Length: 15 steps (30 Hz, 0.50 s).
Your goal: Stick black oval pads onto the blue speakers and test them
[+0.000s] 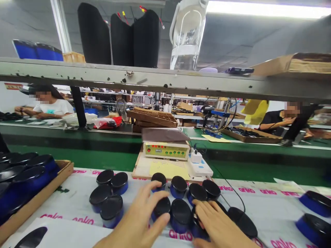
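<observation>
Several short round blue units with glossy black tops stand grouped on the printed white sheet in front of me. My left hand [146, 210] is open, thumb and fingers spread around the left side of one round blue unit [162, 208]. At the group's right side my right hand [218, 220] is closed over another round blue unit [198, 227], mostly hidden under its fingers. Between the hands stands a further black-topped unit [181, 214]. Behind them are more units [178, 186]. A black oval piece [243, 222] with a cable lies right of my right hand.
A cardboard tray [67, 174] packed with blue units stands at left; a smaller cluster [111, 208] sits beside it. A tester box [165, 150] with lit indicators and a white power strip [200, 165] stand behind. A shelf [155, 75] crosses overhead. Two people sit beyond.
</observation>
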Motion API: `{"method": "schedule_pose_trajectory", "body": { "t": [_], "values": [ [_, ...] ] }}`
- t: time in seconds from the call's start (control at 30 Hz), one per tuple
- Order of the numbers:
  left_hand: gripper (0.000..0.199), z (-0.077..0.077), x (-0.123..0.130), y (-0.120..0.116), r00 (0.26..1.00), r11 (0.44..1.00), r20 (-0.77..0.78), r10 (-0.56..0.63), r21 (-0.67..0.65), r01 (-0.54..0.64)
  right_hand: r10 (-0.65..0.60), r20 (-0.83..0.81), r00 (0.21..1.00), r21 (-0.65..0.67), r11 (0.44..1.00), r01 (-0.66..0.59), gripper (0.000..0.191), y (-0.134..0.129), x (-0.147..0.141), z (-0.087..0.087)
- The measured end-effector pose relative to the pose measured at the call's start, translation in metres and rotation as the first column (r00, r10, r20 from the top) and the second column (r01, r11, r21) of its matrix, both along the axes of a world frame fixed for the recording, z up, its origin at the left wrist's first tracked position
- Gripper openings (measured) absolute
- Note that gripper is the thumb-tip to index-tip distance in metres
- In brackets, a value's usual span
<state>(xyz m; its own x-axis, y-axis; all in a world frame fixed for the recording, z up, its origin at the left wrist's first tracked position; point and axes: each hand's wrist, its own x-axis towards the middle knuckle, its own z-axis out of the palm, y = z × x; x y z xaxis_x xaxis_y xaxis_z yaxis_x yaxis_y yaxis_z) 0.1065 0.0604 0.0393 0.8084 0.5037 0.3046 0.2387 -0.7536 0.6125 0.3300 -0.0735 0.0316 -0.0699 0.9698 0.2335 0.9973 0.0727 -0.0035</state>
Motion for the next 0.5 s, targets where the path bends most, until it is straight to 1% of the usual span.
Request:
{"method": "schedule_pose_trajectory", "body": {
  "t": [0.07,0.1,0.13,0.17,0.23,0.3,0.37,0.47,0.5],
  "values": [
    [0.066,-0.011,0.012,0.006,0.985,0.998,-0.168,-0.048,-0.059,0.039,0.023,0.043,0.999,-0.010,1.000,-0.023,0.028,0.006,-0.001,-0.011],
    [0.075,-0.016,0.018,0.008,0.968,0.995,-0.243,-0.062,-0.093,0.041,0.030,0.061,0.998,-0.003,1.000,-0.030,0.030,0.006,0.001,-0.015],
    [0.077,-0.021,0.022,0.010,0.955,0.992,-0.290,-0.069,-0.117,0.036,0.035,0.078,0.996,0.005,0.999,-0.035,0.032,0.006,0.003,-0.020],
    [0.076,-0.024,0.025,0.012,0.949,0.991,-0.305,-0.076,-0.128,0.038,0.034,0.095,0.995,0.014,0.999,-0.035,0.035,0.005,0.006,-0.023],
    [0.068,-0.027,0.025,0.015,0.949,0.989,-0.291,-0.117,-0.117,0.086,0.017,0.122,0.992,0.032,0.999,-0.021,0.039,0.004,0.008,-0.025],
    [0.067,-0.026,0.022,0.017,0.946,0.985,-0.281,-0.165,-0.097,0.143,0.007,0.116,0.993,0.023,1.000,-0.009,0.039,0.005,0.006,-0.021],
    [0.072,-0.023,0.017,0.018,0.940,0.980,-0.280,-0.195,-0.103,0.173,0.021,0.064,0.998,-0.016,1.000,-0.020,0.038,0.010,-0.002,-0.013],
    [0.086,-0.011,0.010,0.021,0.937,0.971,-0.281,-0.208,-0.174,0.164,0.044,-0.021,0.999,-0.137,0.989,-0.046,0.047,0.023,-0.018,0.002],
    [0.086,-0.006,0.009,0.023,0.939,0.966,-0.275,-0.207,-0.206,0.153,0.046,-0.043,0.998,-0.179,0.982,-0.053,0.048,0.027,-0.021,0.005]
  ]
}}
